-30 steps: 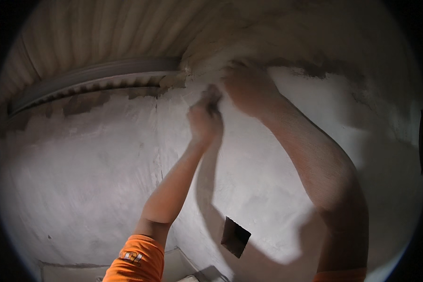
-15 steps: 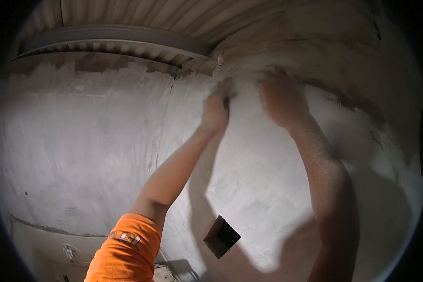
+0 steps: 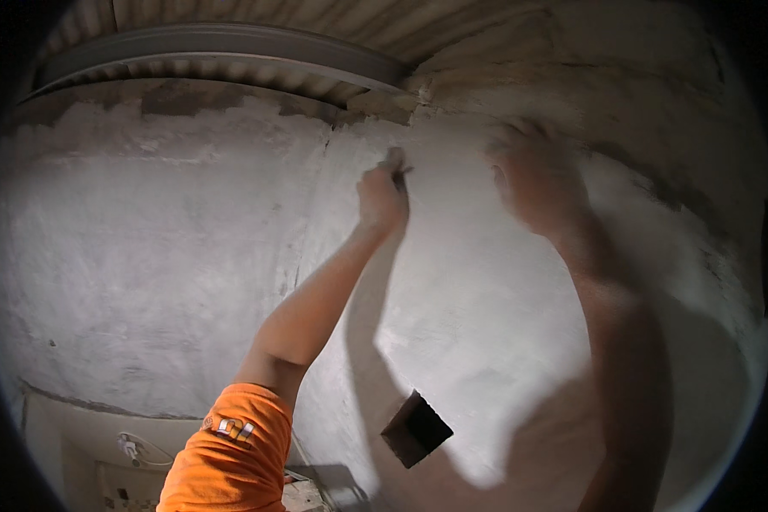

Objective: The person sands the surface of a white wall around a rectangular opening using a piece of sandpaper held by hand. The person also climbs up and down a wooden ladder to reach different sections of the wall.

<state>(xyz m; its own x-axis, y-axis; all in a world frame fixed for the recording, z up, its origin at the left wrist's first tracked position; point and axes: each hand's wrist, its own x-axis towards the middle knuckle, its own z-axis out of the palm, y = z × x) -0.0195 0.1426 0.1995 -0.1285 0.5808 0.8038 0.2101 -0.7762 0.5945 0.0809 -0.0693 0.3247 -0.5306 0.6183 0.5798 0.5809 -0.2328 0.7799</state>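
Note:
Both of my arms reach up against a pale, roughly plastered wall [image 3: 478, 324]. My left hand [image 3: 382, 198] is closed beside the vertical seam in the plaster. A small dark piece [image 3: 399, 179] shows at its fingers, too little of it to name. To the right, my right hand [image 3: 538, 179] is against the upper wall, just below the darker strip. Its fingers are smeared by motion, and whether anything is under them does not show.
A square dark hole [image 3: 416, 429] opens in the wall below my hands. Above runs a grey metal beam [image 3: 222, 41] under corrugated roofing [image 3: 316, 13]. At lower left are a white fitting with a cable [image 3: 130, 448] and a ledge. Arm shadows fall across the plaster.
My left hand has shifted a little down and left along the wall, still closed. My right hand appears farther right in the picture and stays blurred. The view has turned slightly.

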